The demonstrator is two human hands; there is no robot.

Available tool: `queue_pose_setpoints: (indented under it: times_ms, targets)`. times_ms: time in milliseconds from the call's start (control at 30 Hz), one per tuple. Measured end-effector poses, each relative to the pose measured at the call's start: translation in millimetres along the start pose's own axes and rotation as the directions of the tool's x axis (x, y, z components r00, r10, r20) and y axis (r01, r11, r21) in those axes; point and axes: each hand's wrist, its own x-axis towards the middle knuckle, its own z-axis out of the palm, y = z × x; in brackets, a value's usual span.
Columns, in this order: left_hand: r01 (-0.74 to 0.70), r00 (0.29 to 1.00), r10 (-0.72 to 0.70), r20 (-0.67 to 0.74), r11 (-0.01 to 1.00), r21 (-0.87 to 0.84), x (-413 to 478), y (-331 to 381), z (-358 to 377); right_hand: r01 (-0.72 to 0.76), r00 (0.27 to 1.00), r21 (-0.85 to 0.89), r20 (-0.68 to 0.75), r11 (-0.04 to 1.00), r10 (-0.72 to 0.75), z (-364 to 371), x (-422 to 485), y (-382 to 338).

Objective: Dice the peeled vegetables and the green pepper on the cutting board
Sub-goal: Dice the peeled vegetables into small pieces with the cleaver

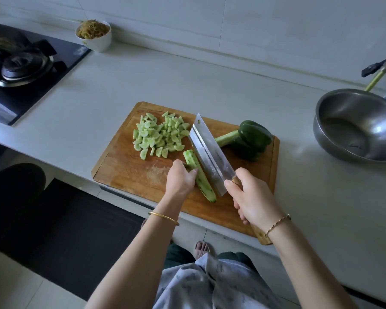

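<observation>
On the cutting board (129, 172), the left hand (181, 177) gripped a peeled vegetable (201, 179) while the right hand (252, 197) clasped the cleaver (210, 152), blade alongside it — apparently a lengthwise split. Crosswise cuts looked due next; the green pepper (252, 139) lay whole beyond.

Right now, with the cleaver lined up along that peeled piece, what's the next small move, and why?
Probably bring the cleaver down through the peeled cucumber piece to split it lengthwise. The blade lies parallel alongside it, the left hand has a steadying grip on it, and the cut pile is mostly half-moons. The green pepper is uncut and can wait.
</observation>
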Motion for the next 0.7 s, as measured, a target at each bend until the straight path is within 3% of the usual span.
queue_pose_setpoints:
  times_ms: [167, 700]
  targets:
    - [0.028, 1.0, -0.027, 0.011, 0.99, -0.135, 0.2, -2.9, -1.2, -0.002, 1.0, -0.04, 0.013, 0.999, 0.003, 3.8, -9.9, -1.1]
    - [0.016, 1.0, -0.017, -0.005, 0.984, -0.178, -1.6, -5.2, 0.9, -0.036, 0.998, -0.24, 0.047, 0.97, 0.049, 0.4, -10.7, -20.9]
